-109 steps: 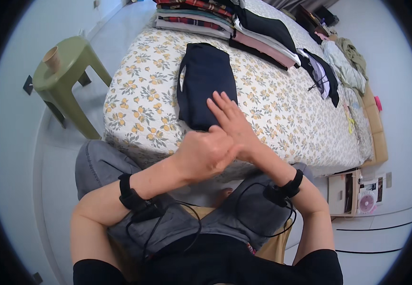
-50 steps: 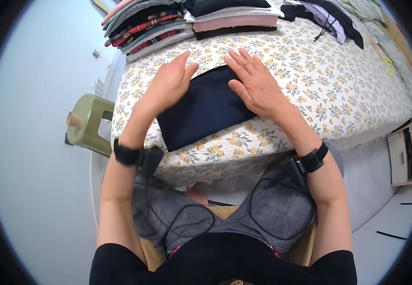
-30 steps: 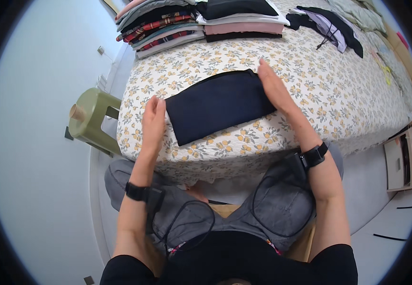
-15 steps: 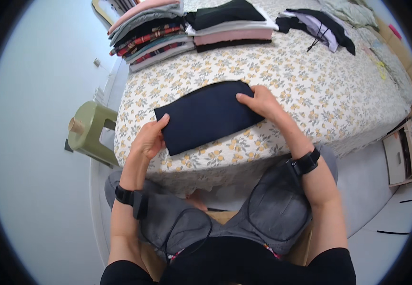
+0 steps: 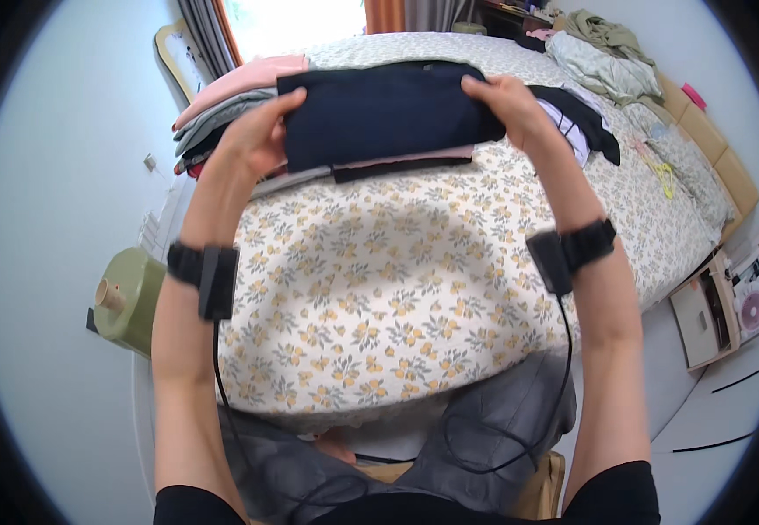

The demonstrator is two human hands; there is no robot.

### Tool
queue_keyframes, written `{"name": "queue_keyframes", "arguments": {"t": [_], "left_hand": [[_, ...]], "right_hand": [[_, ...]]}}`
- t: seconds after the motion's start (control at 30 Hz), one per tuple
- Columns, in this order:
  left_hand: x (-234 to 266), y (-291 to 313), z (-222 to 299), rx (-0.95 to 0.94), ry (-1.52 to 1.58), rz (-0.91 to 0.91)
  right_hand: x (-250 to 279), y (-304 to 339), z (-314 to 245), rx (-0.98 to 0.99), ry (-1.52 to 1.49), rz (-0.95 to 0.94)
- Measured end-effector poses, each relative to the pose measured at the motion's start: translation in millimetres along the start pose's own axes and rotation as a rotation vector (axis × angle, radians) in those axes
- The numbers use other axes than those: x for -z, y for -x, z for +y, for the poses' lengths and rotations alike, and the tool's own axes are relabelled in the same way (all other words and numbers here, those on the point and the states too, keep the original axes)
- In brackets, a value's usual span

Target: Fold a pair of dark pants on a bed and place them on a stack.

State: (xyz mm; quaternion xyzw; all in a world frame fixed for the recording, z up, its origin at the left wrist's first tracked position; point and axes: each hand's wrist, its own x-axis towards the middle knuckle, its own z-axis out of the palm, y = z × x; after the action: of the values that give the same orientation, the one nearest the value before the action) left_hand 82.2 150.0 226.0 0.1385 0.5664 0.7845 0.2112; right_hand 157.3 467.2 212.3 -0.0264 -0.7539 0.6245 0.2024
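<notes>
A folded dark navy garment (image 5: 388,118) is held up above the bed, stretched flat between my two hands. My left hand (image 5: 261,136) grips its left end, thumb in front and fingers behind. At the right end my right hand (image 5: 506,103) pinches it the same way. The garment hides most of a stack of folded clothes behind it; a pink and a black folded piece (image 5: 405,168) show below its lower edge. Left of it rises a taller stack of folded clothes (image 5: 230,101), pink on top, partly behind my left hand.
The bed (image 5: 379,297) has a floral sheet. Loose black and lilac clothes (image 5: 585,122) lie on the right, with a rumpled quilt (image 5: 611,66) beyond. A green stool (image 5: 134,302) with a cardboard roll stands at left. A small cabinet (image 5: 703,319) is at right. Cables hang from my wrist straps.
Both hands have lifted the navy garment off the bed and carried it forward, in front of the stacks. My view has tilted up, so the window and the bed's far end now show.
</notes>
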Motion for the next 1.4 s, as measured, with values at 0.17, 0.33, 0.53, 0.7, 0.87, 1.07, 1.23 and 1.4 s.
{"name": "queue_keyframes", "arguments": {"t": [0.17, 0.33, 0.53, 0.7, 0.87, 1.07, 1.23, 1.4], "left_hand": [[-18, -116, 31, -0.037, 0.046, 0.137], [-1, -220, -55, -0.279, -0.234, 0.337], [14, -225, -88, -0.268, -0.959, 0.695], [-18, -195, -73, -0.621, -1.759, 0.337], [-23, -188, -109, -0.727, -1.815, 0.233], [-7, -202, -142, -0.584, -1.647, 0.293], [-12, -195, -141, -0.484, -1.652, 0.275], [-23, -177, -119, -0.4, -1.619, 0.279]], "right_hand": [[22, -115, -14, 0.122, 0.174, 0.051], [20, -196, 74, 0.072, 0.452, 0.23], [-7, -173, 133, 0.114, 0.74, 0.381], [-20, -156, 103, 0.747, 0.95, 0.506], [-48, -134, 140, 0.519, 1.19, 0.009], [-48, -127, 165, 0.471, 1.04, -0.01], [-51, -122, 167, 0.441, 1.078, -0.028], [-42, -116, 143, 0.339, 1.174, -0.098]]}}
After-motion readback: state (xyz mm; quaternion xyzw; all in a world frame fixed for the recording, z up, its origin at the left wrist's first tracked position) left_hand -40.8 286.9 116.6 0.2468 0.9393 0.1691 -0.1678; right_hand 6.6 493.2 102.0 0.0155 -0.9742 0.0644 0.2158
